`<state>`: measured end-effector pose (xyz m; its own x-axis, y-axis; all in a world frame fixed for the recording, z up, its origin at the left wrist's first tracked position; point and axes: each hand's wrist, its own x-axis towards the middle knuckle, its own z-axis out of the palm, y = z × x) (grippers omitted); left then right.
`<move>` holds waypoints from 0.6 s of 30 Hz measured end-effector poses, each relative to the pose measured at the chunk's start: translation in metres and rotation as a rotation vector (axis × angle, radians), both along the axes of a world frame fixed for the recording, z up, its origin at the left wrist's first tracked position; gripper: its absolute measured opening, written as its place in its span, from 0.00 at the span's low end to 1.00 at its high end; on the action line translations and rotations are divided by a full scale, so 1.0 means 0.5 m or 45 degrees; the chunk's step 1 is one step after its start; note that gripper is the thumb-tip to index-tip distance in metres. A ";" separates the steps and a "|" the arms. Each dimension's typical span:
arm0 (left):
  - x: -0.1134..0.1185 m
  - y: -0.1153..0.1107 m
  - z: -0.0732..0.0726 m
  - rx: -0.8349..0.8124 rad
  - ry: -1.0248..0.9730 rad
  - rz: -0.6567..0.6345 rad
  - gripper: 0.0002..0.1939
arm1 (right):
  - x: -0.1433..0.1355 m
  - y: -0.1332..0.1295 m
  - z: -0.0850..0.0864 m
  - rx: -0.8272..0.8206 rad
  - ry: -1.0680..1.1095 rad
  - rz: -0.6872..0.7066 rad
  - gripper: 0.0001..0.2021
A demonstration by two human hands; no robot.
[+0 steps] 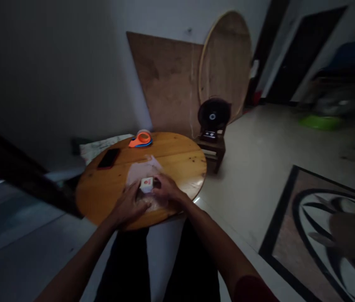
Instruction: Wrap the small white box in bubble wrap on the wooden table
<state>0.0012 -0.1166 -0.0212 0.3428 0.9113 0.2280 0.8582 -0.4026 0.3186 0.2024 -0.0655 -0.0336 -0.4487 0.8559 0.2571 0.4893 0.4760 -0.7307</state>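
Note:
A small white box [146, 185] with a red mark on its top sits between my two hands. Under it a pinkish-white, translucent plastic sheet [139, 169] is spread on the round wooden table [180, 159]. My right hand [167, 188] has its bent fingers on the box's right side. On the other side, my left hand [130, 205] rests low over the sheet, its thumb apart from its fingers and its fingertips at the box's left edge. The palm sides of both hands are hidden.
An orange and blue tape dispenser [142, 138] lies at the table's far edge, with a dark phone [109, 158] to its left. Beyond the table, a black fan [214, 115] stands on a small wooden stool [213, 153]. A round board [226, 63] leans against the wall.

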 end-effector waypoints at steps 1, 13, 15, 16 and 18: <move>0.000 0.001 0.000 0.008 -0.002 -0.007 0.42 | -0.002 0.000 -0.004 0.012 0.011 -0.008 0.25; -0.017 0.019 -0.015 -0.090 -0.007 -0.027 0.54 | -0.003 0.015 -0.028 0.142 0.021 -0.151 0.21; -0.017 0.019 -0.015 -0.087 -0.024 -0.033 0.53 | -0.004 0.017 -0.030 0.139 0.025 -0.161 0.20; -0.017 0.020 -0.016 -0.084 -0.033 -0.033 0.53 | -0.005 0.017 -0.030 0.138 0.031 -0.165 0.20; -0.018 0.021 -0.017 -0.085 -0.033 -0.036 0.52 | -0.005 0.016 -0.029 0.135 0.045 -0.165 0.20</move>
<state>-0.0078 -0.1060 -0.0299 0.3637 0.9147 0.1760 0.8377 -0.4038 0.3677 0.1998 -0.0575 -0.0479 -0.3253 0.8734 0.3625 0.5265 0.4857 -0.6978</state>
